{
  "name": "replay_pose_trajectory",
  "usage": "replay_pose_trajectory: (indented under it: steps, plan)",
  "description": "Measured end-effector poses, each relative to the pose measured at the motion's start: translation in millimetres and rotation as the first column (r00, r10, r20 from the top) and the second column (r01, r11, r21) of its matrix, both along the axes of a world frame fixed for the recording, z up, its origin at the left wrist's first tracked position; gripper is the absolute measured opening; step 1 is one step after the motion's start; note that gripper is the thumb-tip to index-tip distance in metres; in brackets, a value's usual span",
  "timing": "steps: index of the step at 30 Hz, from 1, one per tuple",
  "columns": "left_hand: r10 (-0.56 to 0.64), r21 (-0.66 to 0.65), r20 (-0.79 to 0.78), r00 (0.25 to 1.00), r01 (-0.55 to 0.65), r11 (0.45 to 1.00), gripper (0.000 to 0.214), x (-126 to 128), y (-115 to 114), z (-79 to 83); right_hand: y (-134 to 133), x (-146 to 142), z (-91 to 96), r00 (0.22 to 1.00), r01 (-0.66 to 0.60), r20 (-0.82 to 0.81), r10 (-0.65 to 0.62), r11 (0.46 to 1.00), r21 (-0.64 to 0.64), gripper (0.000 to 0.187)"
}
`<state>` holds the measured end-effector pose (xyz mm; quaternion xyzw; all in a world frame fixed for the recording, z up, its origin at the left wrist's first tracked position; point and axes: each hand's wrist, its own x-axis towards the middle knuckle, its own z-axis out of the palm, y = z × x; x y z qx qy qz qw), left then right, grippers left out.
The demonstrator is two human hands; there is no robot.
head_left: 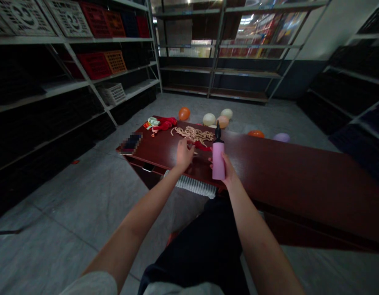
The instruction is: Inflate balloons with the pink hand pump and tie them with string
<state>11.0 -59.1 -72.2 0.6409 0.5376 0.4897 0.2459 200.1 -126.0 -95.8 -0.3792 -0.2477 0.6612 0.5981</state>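
My right hand is wrapped round a pink hand balloon pump, held upright above the table with its black nozzle pointing up. Over the dark red-brown table, my left hand has its fingers curled in a pinch at the left end of a limp red balloon. The fingertips are partly hidden. Just beyond lies a tangled heap of beige long balloons. Farther left on the table is a pile of uninflated red balloons, with pale ones beside it.
A blurred-out flat object lies at the table's left corner. White ribbed material hangs below the front edge. Inflated balloons, orange, cream and lilac, rest behind the table. Metal shelves with crates stand around.
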Motion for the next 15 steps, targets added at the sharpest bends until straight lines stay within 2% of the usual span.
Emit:
replay_pose_trajectory:
  steps: [1, 3, 5, 6, 8, 10, 11, 13, 14, 15]
  plan:
    - [-0.096, -0.086, -0.001, 0.995, 0.095, 0.992, 0.004, 5, -6, -0.9, 1, 0, 0.0, 1.0, -0.01, -0.009, 0.01, 1.0, -0.004, 0.04]
    - [-0.237, -0.308, 0.083, 0.968, 0.251, 0.918, 0.021, 18, -15, -4.0, 2, 0, -0.4, 1.0, -0.025, -0.019, 0.024, 1.0, -0.014, 0.04]
    - [-0.214, -0.428, 0.261, 0.941, 0.312, 0.848, 0.028, 29, -19, -6.7, 2, 1, -1.3, 1.0, -0.014, -0.011, 0.014, 1.0, -0.027, 0.041]
    - [-0.16, -0.428, 0.344, 0.925, 0.306, 0.85, 0.027, 34, -20, -7.5, 2, 1, -1.8, 1.0, 0.0, 0.001, 0.0, 0.999, -0.037, 0.042]
    - [-0.052, -0.336, 0.444, 0.895, 0.22, 0.916, 0.029, 38, -20, -8.2, 2, 2, -2.8, 0.999, 0.029, 0.033, -0.027, 0.997, -0.065, 0.042]
    - [0.0, -0.19, 0.442, 0.897, 0.093, 0.977, 0.035, 38, -22, -9.1, 1, 1, -3.1, 0.997, 0.05, 0.066, -0.045, 0.995, -0.09, 0.04]
    - [-0.003, -0.131, 0.415, 0.91, 0.063, 0.989, 0.033, 38, -25, -9.9, 0, 1, -2.8, 0.996, 0.052, 0.079, -0.045, 0.994, -0.098, 0.04]
    - [-0.054, -0.122, 0.356, 0.933, 0.104, 0.987, 0.018, 38, -32, -12.6, -1, 0, -1.7, 0.994, 0.054, 0.099, -0.044, 0.993, -0.104, 0.039]
    - [-0.092, -0.18, 0.353, 0.931, 0.164, 0.97, 0.017, 40, -34, -14.2, -1, -1, -0.9, 0.994, 0.051, 0.103, -0.041, 0.994, -0.101, 0.038]
    - [-0.123, -0.259, 0.383, 0.916, 0.235, 0.937, 0.026, 42, -36, -15.6, -1, -1, -0.3, 0.994, 0.044, 0.105, -0.034, 0.994, -0.096, 0.038]
